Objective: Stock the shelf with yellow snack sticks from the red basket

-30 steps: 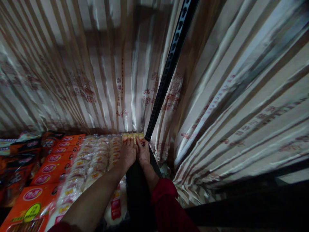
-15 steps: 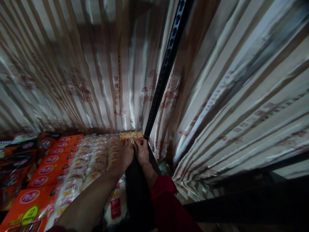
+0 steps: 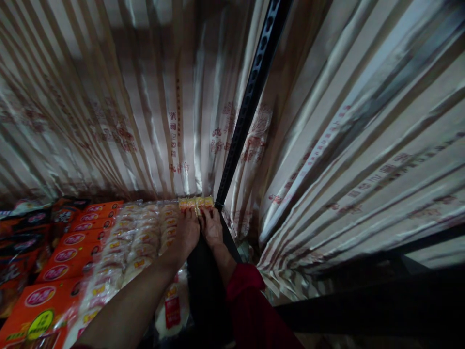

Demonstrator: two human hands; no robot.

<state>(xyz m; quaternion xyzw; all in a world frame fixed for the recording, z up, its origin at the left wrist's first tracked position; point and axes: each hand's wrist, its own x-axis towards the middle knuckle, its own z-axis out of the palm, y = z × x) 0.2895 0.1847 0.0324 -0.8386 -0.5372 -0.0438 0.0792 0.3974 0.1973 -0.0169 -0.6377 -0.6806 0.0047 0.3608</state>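
Observation:
Both of my hands reach to the far end of a dark shelf. My left hand (image 3: 187,233) and my right hand (image 3: 212,226) lie side by side, fingers curled onto a small yellow snack packet (image 3: 195,202) at the back of the shelf, beside the foot of a black perforated upright (image 3: 254,94). My right arm wears a dark red sleeve (image 3: 250,300). Left of my hands run rows of clear packets with yellow and red labels (image 3: 145,237).
Orange-red packets (image 3: 69,252) fill the shelf's left part, with darker bags (image 3: 22,242) at the far left. Long pale cellophane packs with red print (image 3: 345,145) hang on both sides of the upright. A dark shelf edge (image 3: 363,300) crosses the lower right.
The view has drifted slightly, so hands and packets sit a little higher and further left in frame. My hands stay on the yellow packet with hardly any movement.

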